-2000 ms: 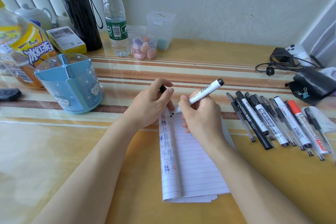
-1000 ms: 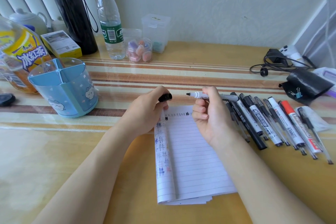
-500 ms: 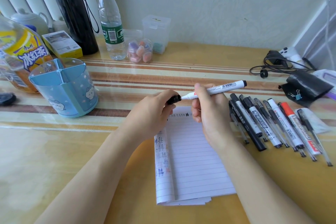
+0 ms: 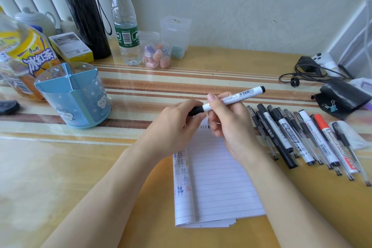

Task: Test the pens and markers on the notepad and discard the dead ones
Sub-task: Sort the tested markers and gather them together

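Two seconds ago the marker was writing at the top of the notepad. It has since been lifted clear of the paper, and the black cap, which stood apart from the bare tip a second ago, now meets the white barrel with no tip showing.

From the head view, the left hand pinches the cap between thumb and fingers. The right hand grips the marker's barrel, thumb on top and fingers curled beneath. The marker is held in the air over the far end of the notepad, its back end pointing up and toward the right edge of the surface.

The notepad lies flat near the near edge. Its top page is rolled back along the left side, and coloured scribbles show on the roll. A short line of dark marks sits at the top of the open page.

Just right of the notepad, a row of pens and markers lies side by side, one with a red cap. Toward the left edge stands a blue pen holder. Along the far edge stand a black flask and a water bottle. A black pouch lies by the right edge.
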